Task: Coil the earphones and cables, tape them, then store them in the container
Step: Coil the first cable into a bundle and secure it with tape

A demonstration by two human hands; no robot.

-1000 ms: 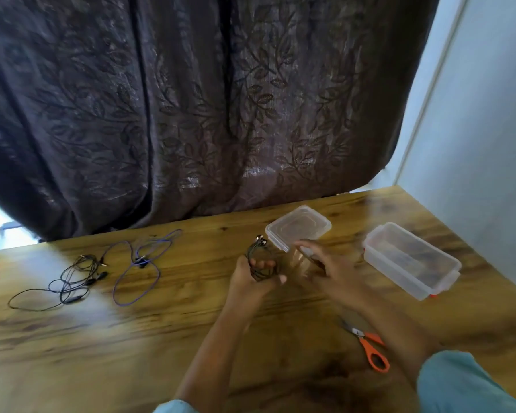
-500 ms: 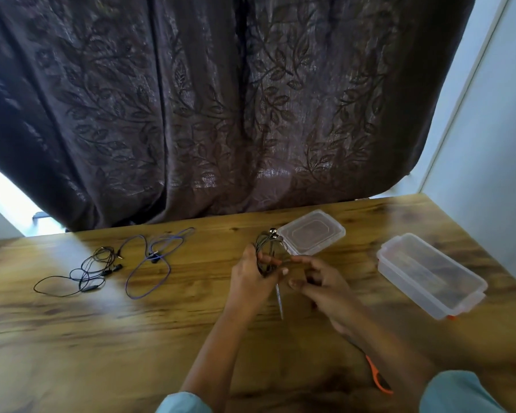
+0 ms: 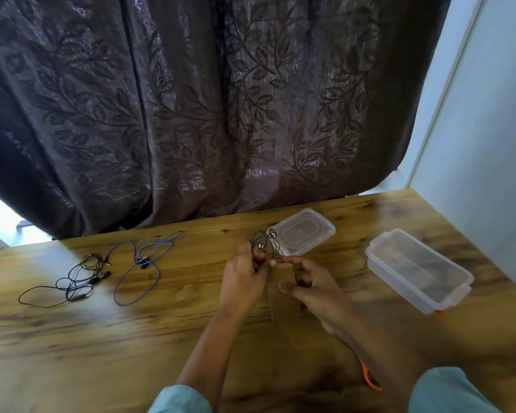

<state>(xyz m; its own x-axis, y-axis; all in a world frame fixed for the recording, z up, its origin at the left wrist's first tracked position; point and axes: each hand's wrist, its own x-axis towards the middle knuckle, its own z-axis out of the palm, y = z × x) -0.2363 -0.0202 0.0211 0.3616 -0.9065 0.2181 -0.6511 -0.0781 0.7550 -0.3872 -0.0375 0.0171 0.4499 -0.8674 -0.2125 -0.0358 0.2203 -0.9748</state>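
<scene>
My left hand [image 3: 243, 277] grips a small coil of dark earphones [image 3: 264, 241]; its two silver earbuds stick out above my fingers. My right hand [image 3: 313, 289] is close beside it, with forefinger and thumb pinching a translucent brown tape strip [image 3: 282, 293] that hangs between the two hands. An open clear plastic container [image 3: 419, 271] stands on the table to the right, and its lid [image 3: 304, 231] lies just behind the coil. Loose black earphones [image 3: 72, 281] and a purple cable [image 3: 140, 268] lie uncoiled at the left.
Orange-handled scissors [image 3: 370, 380] lie on the wooden table [image 3: 131, 338], mostly hidden under my right forearm. A dark leaf-patterned curtain [image 3: 191, 114] hangs along the table's far edge. A pale wall [image 3: 489, 144] stands at the right.
My right hand has come away from the lid area to the coil, now holding the tape strip broadside between the hands. The left hand keeps its grip on the coil. The view has tilted up.
</scene>
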